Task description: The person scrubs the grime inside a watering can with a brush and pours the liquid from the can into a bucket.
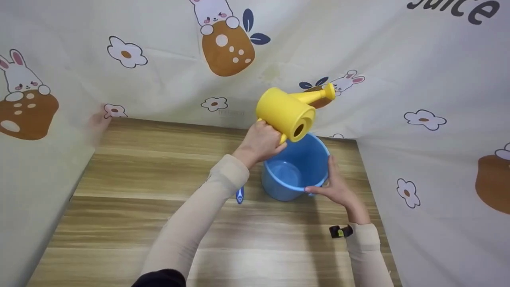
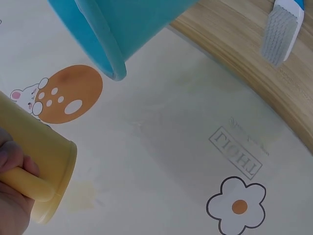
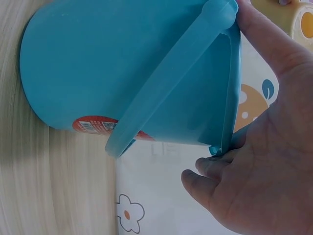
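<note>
My left hand (image 1: 261, 143) grips the handle of a yellow watering can (image 1: 281, 111), holding it above the back of a blue bucket (image 1: 295, 175). The can is tilted, its spout pointing right and the dark opening in its top facing me. In the left wrist view, fingers wrap the can's handle (image 2: 29, 183). My right hand (image 1: 338, 185) holds the bucket's rim at the right, thumb at the front and fingers farther back. The bucket stands on the floor, its carry handle (image 3: 166, 78) hanging down its side. Nothing is visible on its bottom.
A brush with a blue handle (image 1: 240, 195) and grey bristles (image 2: 281, 34) lies on the wood-patterned floor (image 1: 159, 179), left of the bucket and partly hidden by my left arm. Pale sheets printed with rabbits and flowers (image 1: 127, 52) hang at the back and both sides.
</note>
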`<state>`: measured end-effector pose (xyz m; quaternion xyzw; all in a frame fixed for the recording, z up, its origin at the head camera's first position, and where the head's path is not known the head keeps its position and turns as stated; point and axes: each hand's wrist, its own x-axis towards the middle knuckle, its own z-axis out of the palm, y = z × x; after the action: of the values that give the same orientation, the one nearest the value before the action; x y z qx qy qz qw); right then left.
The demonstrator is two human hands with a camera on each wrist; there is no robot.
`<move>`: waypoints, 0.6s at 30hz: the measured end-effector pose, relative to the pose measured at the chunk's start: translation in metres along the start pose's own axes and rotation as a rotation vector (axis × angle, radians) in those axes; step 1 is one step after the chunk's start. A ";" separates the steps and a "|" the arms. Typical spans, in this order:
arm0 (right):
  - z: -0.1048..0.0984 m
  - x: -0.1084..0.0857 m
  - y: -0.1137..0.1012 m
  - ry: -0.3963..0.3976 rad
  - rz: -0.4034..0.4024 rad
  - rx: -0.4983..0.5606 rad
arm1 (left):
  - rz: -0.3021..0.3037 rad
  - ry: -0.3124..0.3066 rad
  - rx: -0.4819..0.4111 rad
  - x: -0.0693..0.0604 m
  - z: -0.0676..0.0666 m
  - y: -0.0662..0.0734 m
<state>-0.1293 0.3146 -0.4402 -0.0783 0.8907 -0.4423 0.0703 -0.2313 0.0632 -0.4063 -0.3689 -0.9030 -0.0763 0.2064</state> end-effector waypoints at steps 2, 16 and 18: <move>0.001 0.002 0.006 0.003 -0.004 0.004 | 0.013 0.004 0.023 0.000 0.000 0.000; 0.002 0.008 0.034 0.004 0.019 -0.046 | 0.087 0.058 0.127 0.001 0.002 0.003; 0.002 0.008 0.035 0.004 0.016 -0.046 | 0.091 0.049 0.133 0.001 0.001 0.003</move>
<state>-0.1399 0.3326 -0.4695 -0.0720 0.9014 -0.4211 0.0700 -0.2305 0.0667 -0.4067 -0.3930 -0.8832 -0.0157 0.2556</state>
